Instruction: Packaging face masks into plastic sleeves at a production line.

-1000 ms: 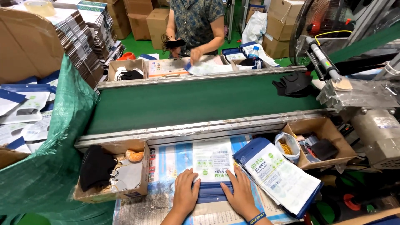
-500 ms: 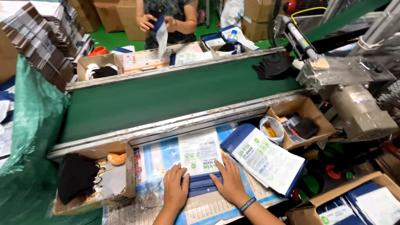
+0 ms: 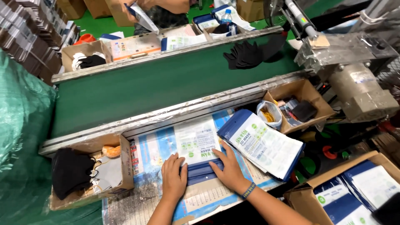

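My left hand (image 3: 173,176) and my right hand (image 3: 227,168) press flat on a blue and white mask pouch (image 3: 196,146) lying on the work surface in front of me. Fingers of both hands rest along the pouch's dark blue bottom strip (image 3: 201,171). Just right of my right hand lies a slanted stack of the same pouches (image 3: 262,143). A cardboard box with black masks (image 3: 71,171) stands to the left of my left hand.
A green conveyor belt (image 3: 158,87) runs across beyond the work surface, with black masks (image 3: 246,54) on its right end. A person across the belt holds a pouch (image 3: 141,14). Cardboard boxes (image 3: 302,104) sit right; another pouch box (image 3: 358,189) lower right. A sealing machine (image 3: 350,62) stands right.
The camera view shifted closer and to the right. Both hands stay pressed on the pouch, sliding slightly along its blue strip. The person across the belt raised a pouch.
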